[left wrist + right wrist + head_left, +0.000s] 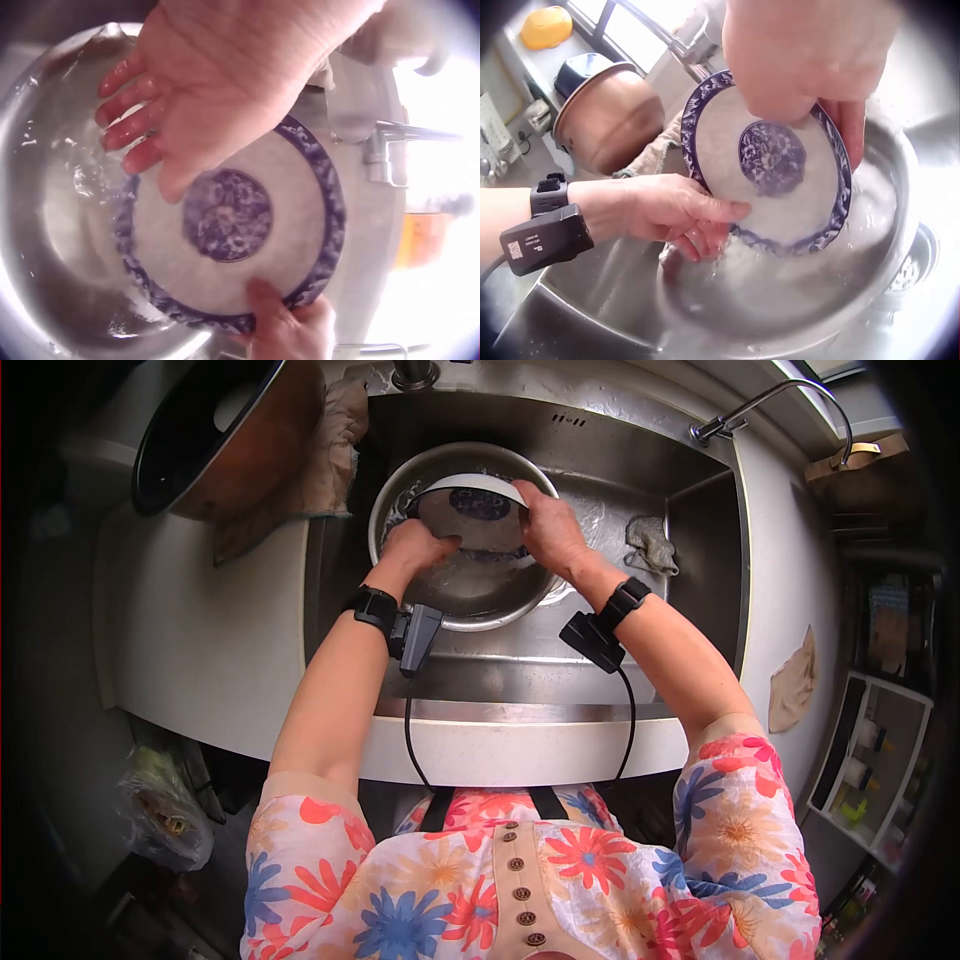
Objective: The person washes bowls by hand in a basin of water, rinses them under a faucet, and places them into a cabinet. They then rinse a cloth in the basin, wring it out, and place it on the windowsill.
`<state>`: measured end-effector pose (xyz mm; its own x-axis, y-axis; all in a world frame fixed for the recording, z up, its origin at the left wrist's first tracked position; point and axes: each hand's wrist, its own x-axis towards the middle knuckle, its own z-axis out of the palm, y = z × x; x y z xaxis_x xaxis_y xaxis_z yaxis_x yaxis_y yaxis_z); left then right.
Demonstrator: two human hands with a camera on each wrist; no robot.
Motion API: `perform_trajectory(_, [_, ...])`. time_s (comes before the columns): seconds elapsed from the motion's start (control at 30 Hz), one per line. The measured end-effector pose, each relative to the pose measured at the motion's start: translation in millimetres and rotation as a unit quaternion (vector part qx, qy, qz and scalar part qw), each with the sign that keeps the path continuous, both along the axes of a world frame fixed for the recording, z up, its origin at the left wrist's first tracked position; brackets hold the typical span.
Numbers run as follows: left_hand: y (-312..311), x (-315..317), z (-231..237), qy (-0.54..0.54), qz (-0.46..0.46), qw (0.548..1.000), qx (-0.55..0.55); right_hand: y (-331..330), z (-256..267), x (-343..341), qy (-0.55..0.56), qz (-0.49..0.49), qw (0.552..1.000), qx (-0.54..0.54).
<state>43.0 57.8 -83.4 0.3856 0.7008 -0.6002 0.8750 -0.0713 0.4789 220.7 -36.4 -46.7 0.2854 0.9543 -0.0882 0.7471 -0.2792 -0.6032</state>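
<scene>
A white plate (478, 506) with a blue floral rim and a blue flowered centre is tilted over a steel basin (480, 627). My right hand (550, 525) grips its right edge; in the left wrist view that thumb lies on the plate's face. Beside the plate's left part is my left hand (415, 547), wet, its fingers loosely extended. The right wrist view shows the left thumb (731, 211) overlapping the plate's lower left. Water moves in the basin below, and the plate's lower part lies close over it.
The basin stands in a wide steel sink (520, 672). A grey rag (652, 547) lies at the sink's right side. On the left counter, a copper-coloured pot (250, 455) rests by a towel (345, 435). A thin curved tap (720, 428) rises at the back right.
</scene>
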Motion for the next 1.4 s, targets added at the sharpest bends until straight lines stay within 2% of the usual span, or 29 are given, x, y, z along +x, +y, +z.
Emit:
perform_trajectory(0.03, [-2.5, -1.3, 7.2, -0.017, -0.042, 0.996, 0.071, 0.7, 8.1, 6.5, -0.039, 0.008, 0.998, 0.045])
perform_trajectory(0.1, [-1.8, -3.4, 25.1, 0.019, -0.053, 0.997, 0.045, -2.1, 27.1, 19.6, -0.071, 0.009, 0.988, 0.136])
perform_trajectory(0.17, [-2.0, -10.2, 40.1, -0.025, -0.073, 0.996, 0.043, -8.2, 45.6, 32.7, -0.083, 0.026, 0.970, 0.226])
perform_trajectory(0.23, [-8.8, -14.1, 49.9, -0.033, -0.052, 0.996, 0.063, -19.9, 69.7, 42.4, -0.092, 0.048, 0.958, 0.266])
perform_trajectory(0.33, [-15.9, -23.1, 71.2, -0.074, -0.079, 0.979, 0.171, -32.4, 94.0, 53.3, -0.102, 0.052, 0.938, 0.327])
perform_trajectory(0.37, [-19.1, -26.5, 78.0, -0.074, -0.078, 0.979, 0.171, -36.7, 99.1, 56.7, -0.100, 0.046, 0.935, 0.337])
perform_trajectory(0.47, [-28.1, -38.5, 86.1, -0.080, -0.088, 0.965, 0.234, -52.6, 104.1, 68.9, -0.085, -0.005, 0.932, 0.353])
perform_trajectory(0.53, [-32.8, -47.5, 85.2, -0.127, -0.102, 0.938, 0.306, -62.8, 104.1, 74.9, -0.043, -0.048, 0.931, 0.361])
perform_trajectory(0.57, [-36.2, -50.0, 85.7, -0.126, -0.101, 0.938, 0.307, -69.3, 99.5, 80.6, -0.042, -0.047, 0.930, 0.361])
perform_trajectory(0.6, [-39.3, -51.6, 87.6, -0.123, -0.104, 0.942, 0.295, -75.3, 94.5, 84.4, 0.095, -0.106, 0.938, 0.317])
perform_trajectory(0.63, [-42.5, -52.9, 90.4, -0.119, -0.106, 0.945, 0.284, -80.3, 90.0, 86.7, 0.230, -0.161, 0.922, 0.265])
perform_trajectory(0.67, [-45.9, -52.6, 93.8, -0.119, -0.105, 0.945, 0.286, -87.7, 84.7, 84.8, 0.304, -0.191, 0.906, 0.225])
perform_trajectory(0.7, [-50.1, -49.3, 100.7, -0.139, -0.076, 0.971, 0.177, -92.3, 84.9, 74.3, 0.376, -0.218, 0.882, 0.183])
perform_trajectory(0.73, [-53.9, -46.1, 105.2, -0.158, -0.045, 0.984, 0.065, -92.5, 82.2, 66.3, 0.408, -0.234, 0.872, 0.134])
perform_trajectory(0.77, [-58.9, -43.3, 102.4, -0.159, -0.045, 0.984, 0.064, -94.7, 85.5, 56.4, 0.417, -0.221, 0.878, 0.078])
perform_trajectory(0.8, [-63.7, -40.1, 96.1, -0.245, -0.005, 0.968, -0.052, -91.5, 87.0, 44.4, 0.446, -0.237, 0.862, 0.032])
perform_trajectory(0.83, [-66.9, -35.7, 95.5, -0.325, 0.034, 0.930, -0.166, -89.3, 86.9, 35.9, 0.458, -0.245, 0.854, -0.006])
perform_trajectory(0.87, [-68.5, -30.4, 96.9, -0.325, 0.035, 0.930, -0.167, -87.0, 86.8, 27.3, 0.479, -0.251, 0.841, -0.021])
perform_trajectory(0.93, [-70.5, -16.3, 105.9, -0.383, 0.054, 0.888, -0.248, -83.1, 88.6, 18.3, 0.510, -0.256, 0.820, -0.050])
perform_trajectory(0.97, [-69.7, -9.0, 105.2, -0.384, 0.054, 0.888, -0.249, -82.2, 90.9, 19.5, 0.520, -0.256, 0.812, -0.064])
perform_trajectory(1.03, [-66.5, 8.2, 107.2, -0.350, 0.113, 0.883, -0.291, -83.4, 96.6, 23.0, 0.530, -0.251, 0.806, -0.084])
perform_trajectory(1.13, [-72.0, 22.0, 109.2, -0.353, 0.164, 0.869, -0.306, -86.8, 100.3, 29.1, 0.510, -0.234, 0.825, -0.063])
perform_trajectory(1.2, [-72.1, 26.5, 110.6, -0.342, 0.187, 0.874, -0.291, -90.0, 102.2, 32.9, 0.467, -0.190, 0.857, -0.109])
perform_trajectory(1.23, [-71.2, 25.6, 109.6, -0.340, 0.184, 0.875, -0.291, -90.9, 100.0, 33.0, 0.468, -0.192, 0.856, -0.107])
perform_trajectory(1.33, [-70.3, 23.9, 113.2, -0.395, 0.201, 0.876, -0.191, -91.1, 91.5, 37.3, 0.459, -0.152, 0.860, -0.163])
perform_trajectory(1.37, [-66.9, 21.2, 108.9, -0.395, 0.199, 0.876, -0.191, -91.2, 88.5, 38.1, 0.459, -0.154, 0.860, -0.161])
perform_trajectory(1.4, [-59.7, 14.9, 100.8, -0.433, 0.169, 0.879, -0.105, -91.3, 84.8, 37.7, 0.450, -0.131, 0.876, -0.118])
